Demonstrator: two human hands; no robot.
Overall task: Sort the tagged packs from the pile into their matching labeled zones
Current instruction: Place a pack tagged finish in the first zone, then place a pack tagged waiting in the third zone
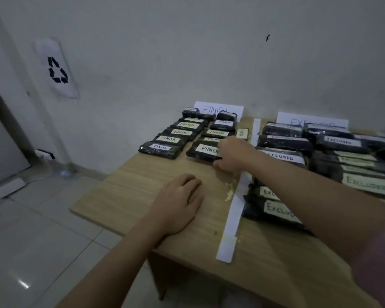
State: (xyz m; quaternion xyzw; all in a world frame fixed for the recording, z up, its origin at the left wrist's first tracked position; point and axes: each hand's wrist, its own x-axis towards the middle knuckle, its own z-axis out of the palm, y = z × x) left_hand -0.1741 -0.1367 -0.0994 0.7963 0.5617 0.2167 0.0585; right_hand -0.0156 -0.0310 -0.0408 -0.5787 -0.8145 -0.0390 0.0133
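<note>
your right hand reaches across the white paper strip, its grip curled on the near right end of a black pack tagged finish. that pack lies on the desk at the front of the right finish row, below the finish sign. your left hand rests flat on the desk, fingers relaxed. right of the strip lie the excluded packs.
</note>
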